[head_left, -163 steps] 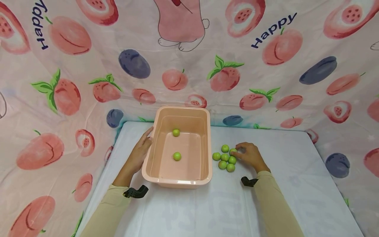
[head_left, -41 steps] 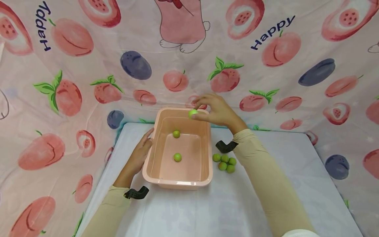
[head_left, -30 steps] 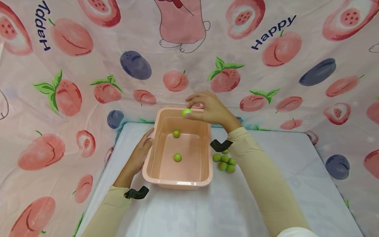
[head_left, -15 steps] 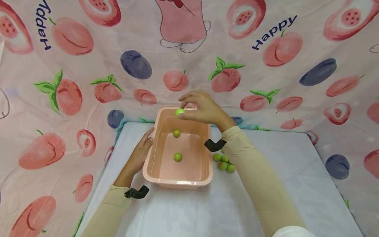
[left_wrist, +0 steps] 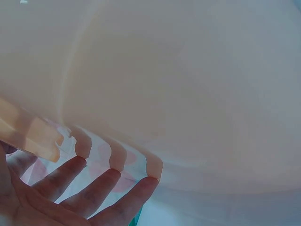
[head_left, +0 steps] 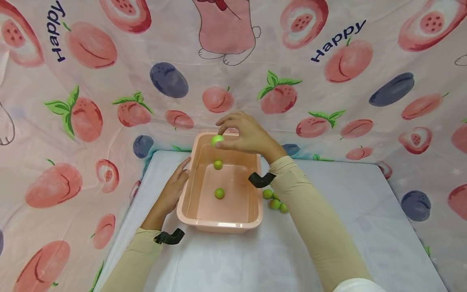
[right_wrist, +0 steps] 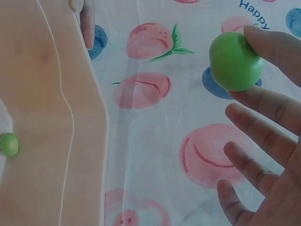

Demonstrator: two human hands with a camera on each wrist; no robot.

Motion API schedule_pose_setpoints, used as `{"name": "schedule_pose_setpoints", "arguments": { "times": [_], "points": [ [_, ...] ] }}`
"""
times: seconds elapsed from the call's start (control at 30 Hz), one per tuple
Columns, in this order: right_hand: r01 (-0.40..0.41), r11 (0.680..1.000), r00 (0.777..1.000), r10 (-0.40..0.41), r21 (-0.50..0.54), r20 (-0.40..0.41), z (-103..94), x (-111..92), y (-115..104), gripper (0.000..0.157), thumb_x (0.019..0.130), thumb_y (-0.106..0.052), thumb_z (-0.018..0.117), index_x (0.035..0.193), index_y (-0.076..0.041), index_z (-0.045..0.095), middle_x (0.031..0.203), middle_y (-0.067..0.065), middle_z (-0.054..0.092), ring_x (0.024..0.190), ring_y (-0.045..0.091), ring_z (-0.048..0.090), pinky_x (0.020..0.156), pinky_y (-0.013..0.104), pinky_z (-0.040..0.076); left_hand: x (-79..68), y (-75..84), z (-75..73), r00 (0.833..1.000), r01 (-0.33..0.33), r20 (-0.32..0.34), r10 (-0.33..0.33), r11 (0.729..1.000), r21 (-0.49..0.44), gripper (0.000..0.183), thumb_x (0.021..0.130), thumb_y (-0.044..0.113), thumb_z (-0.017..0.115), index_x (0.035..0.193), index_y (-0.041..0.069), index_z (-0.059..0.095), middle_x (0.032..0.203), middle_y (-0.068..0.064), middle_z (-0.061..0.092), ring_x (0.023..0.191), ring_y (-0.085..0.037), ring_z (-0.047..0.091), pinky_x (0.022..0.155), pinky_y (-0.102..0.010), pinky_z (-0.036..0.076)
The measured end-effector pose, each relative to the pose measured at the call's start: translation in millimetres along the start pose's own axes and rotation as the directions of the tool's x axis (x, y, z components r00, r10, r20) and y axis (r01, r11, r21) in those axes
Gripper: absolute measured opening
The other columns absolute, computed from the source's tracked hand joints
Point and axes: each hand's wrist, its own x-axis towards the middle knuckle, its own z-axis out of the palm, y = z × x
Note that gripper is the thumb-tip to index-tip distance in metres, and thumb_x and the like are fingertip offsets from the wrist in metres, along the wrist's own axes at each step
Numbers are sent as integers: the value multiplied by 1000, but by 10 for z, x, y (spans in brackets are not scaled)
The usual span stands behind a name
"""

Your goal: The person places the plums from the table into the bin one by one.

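My right hand [head_left: 243, 132] pinches a small, smooth, round green fruit [right_wrist: 236, 61] between thumb and index finger, above the far end of the peach-coloured plastic basin [head_left: 208, 222]. In the right wrist view its other fingers are spread apart. Two similar fruits, a far one [head_left: 218, 164] and a nearer one [head_left: 219, 193], lie apart inside the basin. My left hand [head_left: 170, 194] rests against the basin's left side. In the left wrist view, the fingertips [left_wrist: 151, 179] of nearly straight fingers touch its outer wall.
Right of the basin, several more green fruits [head_left: 275, 204] sit clustered on the white-covered table [head_left: 219, 263], partly hidden by the right forearm. A fruit-print cloth [head_left: 233, 77] hangs directly behind the table and on both sides.
My right hand has taken a fruit from the cluster and carried it up and leftward over the basin, drifting further left in the last second. The left hand keeps its place.
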Motion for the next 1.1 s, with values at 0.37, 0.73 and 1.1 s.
{"name": "schedule_pose_setpoints", "arguments": {
  "times": [0.37, 0.73, 1.1],
  "points": [
    [12, 1000, 1000, -12, -11, 0, 21, 0, -4, 29, 83, -51, 81, 96, -25, 77, 134, -4, 64, 133, 16, 48, 114, 48, 37, 0, 27, 2, 1000, 20, 16, -20, 998, -57, 57, 111, 44, 38, 164, 33, 20, 160, -22, 37, 141, -46, 46, 109, -60, 45],
    [10, 1000, 1000, -10, -16, -6, 27, -5, 1, 29, 83, -51, 80, 96, -25, 77, 133, -5, 65, 133, 16, 48, 116, 48, 35, 8, -1, -8, 1000, 17, 8, -17, 999, -27, 56, 111, 44, 38, 163, 35, 21, 162, -20, 36, 142, -44, 45, 110, -60, 44],
    [17, 1000, 1000, -17, -19, -4, 35, -20, 17, 29, 83, -50, 80, 96, -24, 77, 132, -4, 65, 131, 16, 48, 115, 49, 36, 10, -7, -8, 1000, 15, 5, -15, 1000, -24, 55, 111, 43, 38, 163, 36, 22, 162, -19, 36, 142, -42, 46, 110, -60, 44]
  ]
}}
